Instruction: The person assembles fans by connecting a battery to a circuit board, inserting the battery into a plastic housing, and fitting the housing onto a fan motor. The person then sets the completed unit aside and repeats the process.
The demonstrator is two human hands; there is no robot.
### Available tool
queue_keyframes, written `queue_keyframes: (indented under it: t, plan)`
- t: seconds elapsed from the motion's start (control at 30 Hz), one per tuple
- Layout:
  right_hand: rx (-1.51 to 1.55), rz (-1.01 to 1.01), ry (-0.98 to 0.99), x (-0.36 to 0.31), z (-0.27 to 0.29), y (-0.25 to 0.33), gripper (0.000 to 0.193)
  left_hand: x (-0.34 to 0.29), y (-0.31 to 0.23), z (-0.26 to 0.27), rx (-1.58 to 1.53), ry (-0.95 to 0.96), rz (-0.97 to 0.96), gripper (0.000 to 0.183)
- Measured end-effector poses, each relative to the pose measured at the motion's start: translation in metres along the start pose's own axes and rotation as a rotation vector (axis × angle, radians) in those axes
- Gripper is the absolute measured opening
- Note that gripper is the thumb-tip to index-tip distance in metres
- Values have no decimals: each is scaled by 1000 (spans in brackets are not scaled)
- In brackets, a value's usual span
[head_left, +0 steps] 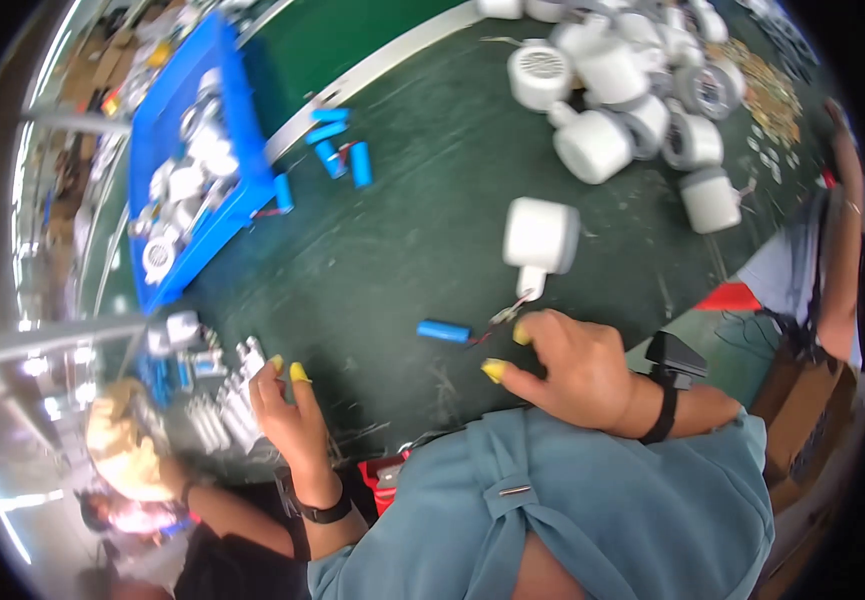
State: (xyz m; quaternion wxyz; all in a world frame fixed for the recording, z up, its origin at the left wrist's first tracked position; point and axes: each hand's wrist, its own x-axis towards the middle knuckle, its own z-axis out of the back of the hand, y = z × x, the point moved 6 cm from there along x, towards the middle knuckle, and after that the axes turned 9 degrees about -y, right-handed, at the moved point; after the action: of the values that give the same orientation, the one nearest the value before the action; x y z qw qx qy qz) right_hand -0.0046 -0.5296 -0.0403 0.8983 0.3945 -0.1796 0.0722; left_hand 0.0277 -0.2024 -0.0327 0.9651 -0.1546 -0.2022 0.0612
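My right hand (584, 372) hovers at the near side of the green table, thumb and forefinger apart, their tips yellow. Close to its forefinger run thin red and dark wires (500, 318). They stretch between a blue cylindrical battery (443, 331) lying on its side and a white round plastic housing (537, 236) with a short stem. I see no grip on the wires. On the left, my left hand (290, 415) has yellow-tipped fingers apart and holds nothing visible. It is beside a group of small white plastic parts (214, 420).
A blue bin (187, 265) of white parts stands at the left. Several blue batteries (361, 165) lie beside it. White housings (597, 145) are heaped at the far right, near small tan pieces (760, 85). Other people's arms (837, 250) show at both sides.
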Motion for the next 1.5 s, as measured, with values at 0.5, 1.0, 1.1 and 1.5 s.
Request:
queue_keyframes:
  t: [0.5, 1.0, 1.1, 1.5]
  plan:
    - [-119, 371, 173, 25, -41, 26, 32, -54, -35, -10, -210, 10, -168, 38]
    - [-44, 512, 121, 26, -46, 34, 24, -51, -86, -32, -480, 202, -286, 67]
    - [-73, 522, 139, 24, -51, 36, 25, -51, -86, -32, -483, 204, -291, 68]
    - [151, 493, -149, 30, 7, 33, 42, -29, -109, -24, -428, 286, -401, 62]
